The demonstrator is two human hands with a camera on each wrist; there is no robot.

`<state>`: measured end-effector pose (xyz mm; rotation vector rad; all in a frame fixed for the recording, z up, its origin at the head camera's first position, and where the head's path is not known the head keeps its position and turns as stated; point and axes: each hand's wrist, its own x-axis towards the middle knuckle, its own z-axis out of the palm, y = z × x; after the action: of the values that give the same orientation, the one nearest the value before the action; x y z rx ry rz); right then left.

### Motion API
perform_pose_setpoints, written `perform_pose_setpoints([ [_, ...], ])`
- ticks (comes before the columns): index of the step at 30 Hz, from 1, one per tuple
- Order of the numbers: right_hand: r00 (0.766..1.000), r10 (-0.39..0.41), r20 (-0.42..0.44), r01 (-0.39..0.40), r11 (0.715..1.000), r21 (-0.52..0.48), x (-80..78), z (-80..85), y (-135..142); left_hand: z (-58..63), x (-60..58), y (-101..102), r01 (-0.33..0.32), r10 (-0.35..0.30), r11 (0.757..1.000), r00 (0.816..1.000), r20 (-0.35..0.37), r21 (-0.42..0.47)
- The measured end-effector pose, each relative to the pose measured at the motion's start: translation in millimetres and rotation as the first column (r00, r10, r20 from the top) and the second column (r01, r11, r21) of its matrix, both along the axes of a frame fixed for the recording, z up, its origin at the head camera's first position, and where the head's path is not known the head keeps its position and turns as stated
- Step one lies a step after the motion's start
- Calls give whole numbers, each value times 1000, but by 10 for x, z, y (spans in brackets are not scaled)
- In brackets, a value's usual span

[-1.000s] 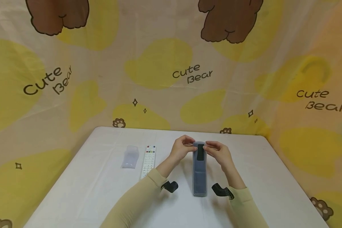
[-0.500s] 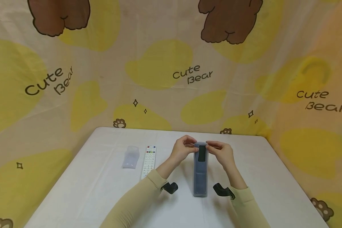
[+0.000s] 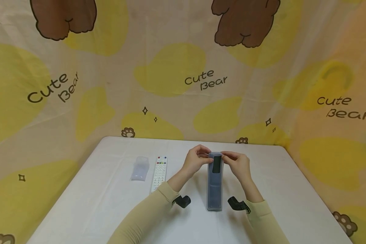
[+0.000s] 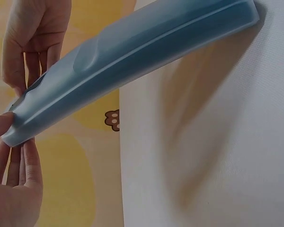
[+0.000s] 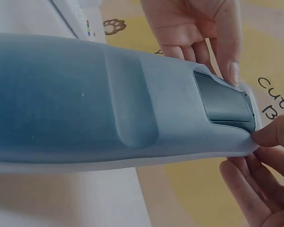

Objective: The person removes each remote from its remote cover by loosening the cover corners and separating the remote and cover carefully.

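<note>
A dark remote control point(image 3: 216, 164) sits in a translucent blue-grey silicone cover point(image 3: 215, 193) and shows through the opening at its far end. This end is raised, while the near end slopes down to the white table. My left hand point(image 3: 196, 160) pinches the left edge of the raised end between thumb and fingers. On the opposite edge, my right hand point(image 3: 238, 165) pinches the cover beside the opening. In the right wrist view the remote's smooth dark surface point(image 5: 225, 101) lies inside the cover's cut-out, and the cover has a wide groove across its back.
To the left on the table point(image 3: 109, 203) lies a white remote control point(image 3: 160, 172) with colored buttons, partly behind my left forearm. A translucent folded pouch point(image 3: 140, 168) lies further left. Black wrist cameras point(image 3: 238, 204) jut inward from both sleeves. A printed cloth hangs behind the table.
The covered remote and both hands have shifted very slightly to the right. The right hand's fingers have closed in a little at the cover's edge. The grip at the raised end stays much the same.
</note>
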<state>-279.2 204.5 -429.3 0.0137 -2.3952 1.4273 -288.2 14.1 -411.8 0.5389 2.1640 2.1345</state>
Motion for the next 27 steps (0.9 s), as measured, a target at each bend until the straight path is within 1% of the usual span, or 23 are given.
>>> perform_pose_setpoints([
  [4,1000,1,-26,-1,1000,-3,4,9,-4,1,-5,3,11,-11,1000,1000,-3,14],
  [8,999,17,-32,-18,999,-34,-7,3,4,-11,-20,1,28,-28,999,1000,-4,21],
  [13,999,34,-11,-35,996,-79,-10,-1,15,-24,-35,-9,41,-41,999,999,-7,21],
  [17,999,45,15,-43,994,-104,-16,-17,26,-35,-35,-12,48,-48,998,999,-11,40],
  [23,997,54,47,-46,987,-155,-30,-52,38,-44,-45,-9,48,-48,999,999,-12,25],
  [27,996,54,64,-40,979,-199,-33,-54,33,-155,-143,22,41,-41,999,999,-11,21],
])
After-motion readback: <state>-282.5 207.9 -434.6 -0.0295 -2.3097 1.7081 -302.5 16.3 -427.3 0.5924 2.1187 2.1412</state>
